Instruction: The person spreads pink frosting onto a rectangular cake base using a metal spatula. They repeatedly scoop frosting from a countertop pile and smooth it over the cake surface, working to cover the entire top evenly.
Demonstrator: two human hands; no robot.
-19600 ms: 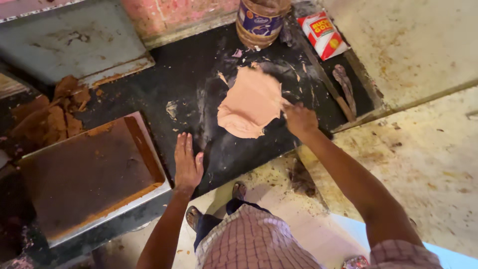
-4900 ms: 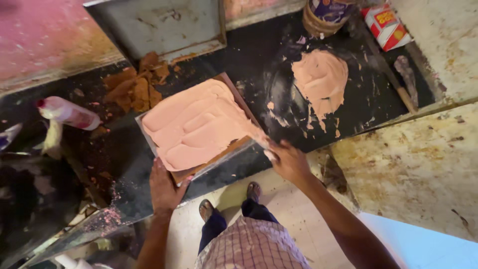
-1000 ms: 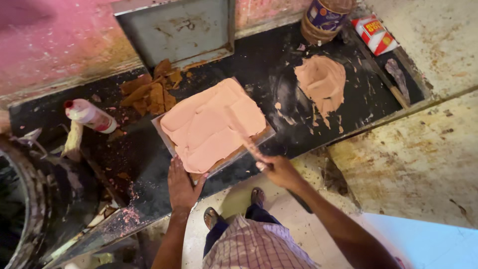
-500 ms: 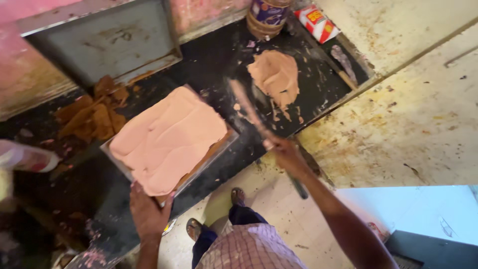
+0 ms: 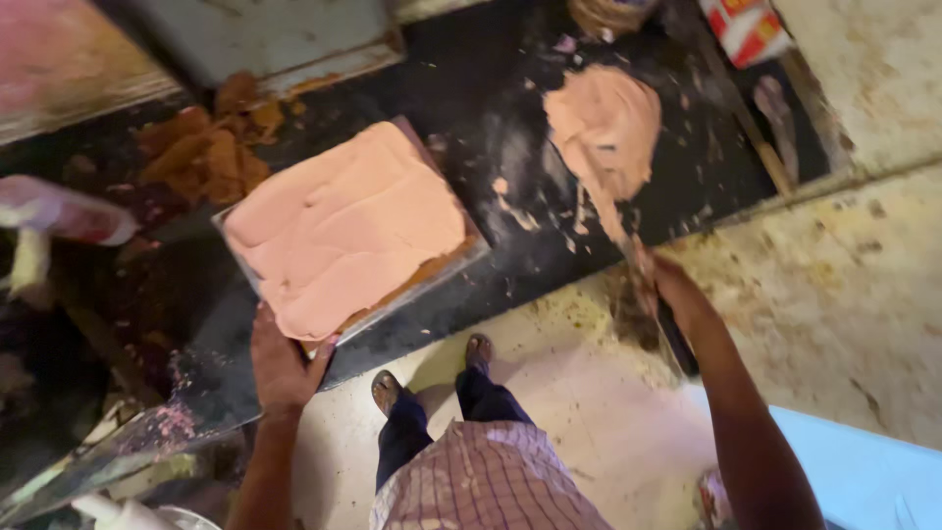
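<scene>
While the person's left hand point(image 5: 285, 368) grips the near edge of a square metal tray point(image 5: 446, 270), fingers curled over the rim and clamped on it, the tray sits tilted on a dark, flour-dusted stone counter point(image 5: 510, 128). A thick slab of smooth pinkish-tan paste point(image 5: 343, 226) covers almost the whole tray, its surface marked by shallow ridges. The right hand point(image 5: 672, 290) is closed around the handle of a long, paste-smeared flat spatula point(image 5: 603, 201), whose blade reaches up and away from the person into a separate rounded mound of the same pinkish paste point(image 5: 603, 128) lying directly on the counter, well to the right of the tray. Smears and crumbs of paste trail across the dark surface between the mound and the tray.

Behind the tray's far left corner lies a heap of brown crumbly lumps point(image 5: 201, 152), and beyond that stands a grey metal box point(image 5: 265, 34). A red-and-white carton point(image 5: 746, 29) lies at the counter's far right corner, with a worn wooden-handled tool point(image 5: 780, 108) just beside it. At the left edge, a blurred pink-and-white plastic bottle point(image 5: 59, 211) lies on its side. Below, the person's checked shirt point(image 5: 486, 481), dark trousers and sandalled feet point(image 5: 388, 393) show against a pale stained floor point(image 5: 579, 393).
</scene>
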